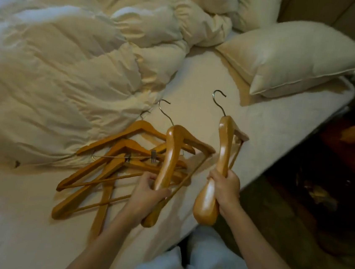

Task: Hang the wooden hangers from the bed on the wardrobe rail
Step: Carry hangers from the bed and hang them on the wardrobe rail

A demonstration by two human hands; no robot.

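From your head camera, your left hand (152,188) is wrapped around the shoulder of a broad wooden hanger (170,155), its fingers closed over the wood and the trouser bar. That hanger's metal hook (164,108) points away from you toward the duvet (70,57). Your right hand (224,186) grips a second broad hanger (223,152) around its lower shoulder, held nearly upright above the bed's edge, hook (218,99) uppermost. Just left of your left hand, a loose pile of slimmer wooden hangers (108,162) lies crisscrossed on the bed sheet (199,88); one carries a metal clip bar (139,157). The pile touches the rumpled duvet's edge. A white pillow (296,59) rests at the bed's far right.
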